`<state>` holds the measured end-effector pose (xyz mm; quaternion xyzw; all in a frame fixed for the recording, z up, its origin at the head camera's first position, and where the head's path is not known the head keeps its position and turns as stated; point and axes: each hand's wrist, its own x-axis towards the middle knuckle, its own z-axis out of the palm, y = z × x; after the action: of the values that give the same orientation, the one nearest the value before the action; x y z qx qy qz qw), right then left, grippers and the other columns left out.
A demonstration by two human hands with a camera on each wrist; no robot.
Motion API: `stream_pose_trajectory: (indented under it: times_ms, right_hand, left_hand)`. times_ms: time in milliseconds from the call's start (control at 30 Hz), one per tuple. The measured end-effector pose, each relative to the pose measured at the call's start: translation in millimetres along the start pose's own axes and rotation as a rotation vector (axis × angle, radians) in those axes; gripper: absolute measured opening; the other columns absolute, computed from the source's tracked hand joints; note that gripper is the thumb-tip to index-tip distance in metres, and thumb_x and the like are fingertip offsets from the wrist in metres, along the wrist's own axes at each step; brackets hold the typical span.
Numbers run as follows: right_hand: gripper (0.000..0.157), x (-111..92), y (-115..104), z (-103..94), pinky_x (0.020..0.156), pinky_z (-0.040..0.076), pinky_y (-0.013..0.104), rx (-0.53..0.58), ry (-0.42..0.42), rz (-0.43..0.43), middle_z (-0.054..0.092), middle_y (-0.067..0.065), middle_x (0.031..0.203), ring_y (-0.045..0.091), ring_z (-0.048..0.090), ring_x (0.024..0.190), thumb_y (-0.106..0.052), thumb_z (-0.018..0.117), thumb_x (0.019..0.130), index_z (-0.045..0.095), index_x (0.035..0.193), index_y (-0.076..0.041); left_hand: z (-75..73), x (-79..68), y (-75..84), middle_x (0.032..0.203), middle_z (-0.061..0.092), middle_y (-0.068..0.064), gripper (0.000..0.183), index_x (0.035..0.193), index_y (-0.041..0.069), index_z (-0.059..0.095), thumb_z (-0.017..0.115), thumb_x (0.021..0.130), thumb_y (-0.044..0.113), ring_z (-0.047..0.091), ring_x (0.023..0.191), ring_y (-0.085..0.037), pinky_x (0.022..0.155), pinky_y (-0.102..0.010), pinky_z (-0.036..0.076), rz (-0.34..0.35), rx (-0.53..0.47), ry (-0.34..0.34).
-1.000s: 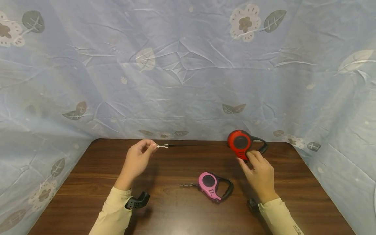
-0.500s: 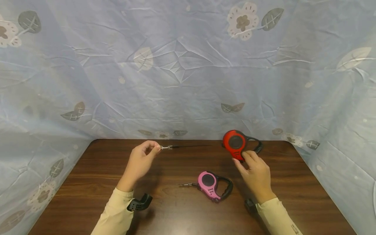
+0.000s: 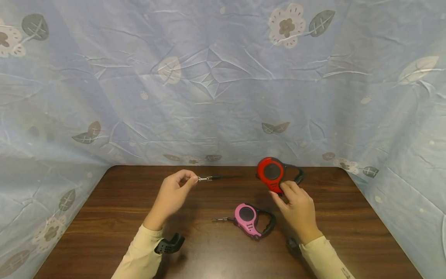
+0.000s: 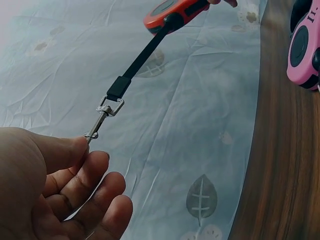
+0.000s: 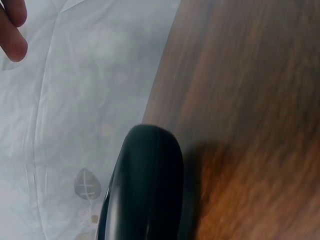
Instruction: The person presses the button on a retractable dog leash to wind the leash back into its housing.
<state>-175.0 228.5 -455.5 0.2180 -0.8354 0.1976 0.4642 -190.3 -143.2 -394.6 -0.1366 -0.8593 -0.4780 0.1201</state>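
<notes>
My left hand (image 3: 174, 193) pinches the end of a silver snap hook (image 3: 204, 178) between thumb and forefinger. In the left wrist view, a black strap (image 4: 142, 60) runs from the hook (image 4: 102, 120) up to a red retractable dog leash (image 4: 175, 15). My right hand (image 3: 297, 209) grips the lower end of that red leash (image 3: 266, 172), near its black handle loop, at the back of the table. Between my forearms lies a pink retractable leash (image 3: 244, 223) with a short hook (image 3: 220, 219) pointing left.
A brown wooden table (image 3: 115, 217) stands against a pale blue floral cloth (image 3: 216, 116) at the back and sides. A close black rounded object (image 5: 150, 180), its kind unclear, fills the lower middle of the right wrist view.
My right hand has moved left with the red leash, and my left hand has moved right with the hook. The strap between them has become shorter. The pink leash stays put.
</notes>
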Motion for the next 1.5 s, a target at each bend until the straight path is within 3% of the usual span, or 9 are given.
stream_pose_trajectory:
  times_ms: [233,633,900,1500]
  right_hand:
    - [0.035,-1,-4,-0.1,0.055,0.054,0.043,0.018,-0.034,-0.004,0.068,0.007,0.092,0.024,0.06,0.063,-0.038,0.074,0.096,0.069,0.095,-0.003]
    - [0.049,1,-12,-0.2,0.053,0.051,0.039,0.013,-0.041,-0.012,0.068,0.005,0.092,0.02,0.056,0.059,-0.05,0.058,0.103,0.07,0.094,-0.003]
    - [0.037,3,-17,0.9,0.054,0.052,0.039,0.027,-0.051,-0.042,0.069,0.006,0.093,0.022,0.058,0.061,-0.039,0.074,0.095,0.071,0.097,-0.002]
    - [0.047,1,-24,2.9,0.056,0.051,0.038,0.043,-0.065,-0.065,0.069,0.006,0.094,0.021,0.058,0.063,-0.045,0.063,0.102,0.073,0.099,0.0]
  left_hand:
    - [6.0,-1.2,2.9,0.092,0.074,-0.001,0.017,0.099,0.013,0.073,0.067,0.102,0.029,0.066,0.085,-0.015,0.072,-0.028,0.052,0.015,-0.024,-0.033]
    - [13.9,-4.8,10.4,0.095,0.074,0.0,0.013,0.102,0.014,0.074,0.067,0.102,0.025,0.067,0.09,-0.013,0.081,-0.034,0.055,-0.005,-0.032,-0.096]
    - [17.8,-6.8,12.0,0.095,0.074,0.004,0.012,0.101,0.017,0.074,0.068,0.102,0.028,0.067,0.09,-0.011,0.078,-0.032,0.054,-0.005,-0.023,-0.113]
    - [26.6,-10.0,18.4,0.092,0.072,0.005,0.007,0.099,0.017,0.072,0.071,0.1,0.024,0.068,0.09,-0.019,0.08,-0.032,0.055,0.001,-0.045,-0.139]
